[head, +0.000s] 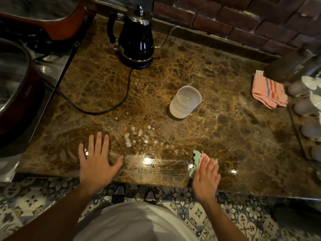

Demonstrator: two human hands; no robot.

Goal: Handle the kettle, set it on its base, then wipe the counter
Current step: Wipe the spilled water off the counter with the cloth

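Note:
A glossy black kettle (136, 36) with a chrome lid stands upright on its round base (139, 62) at the back of the brown marble counter (217, 136). Its black cord (97, 111) loops left across the counter. Water drops and bubbles (139, 138) lie on the counter near the front. My left hand (97, 159) rests flat on the counter, fingers spread, holding nothing. My right hand (206, 176) presses a green and pink cloth (197, 160) against the counter near the front edge, right of the wet patch.
A translucent plastic cup (185, 101) stands mid-counter. A folded pink striped towel (268, 93) lies at the right, next to a tray of eggs (305, 119). A stove with pans (22, 79) borders the left. A brick wall (243, 20) runs behind.

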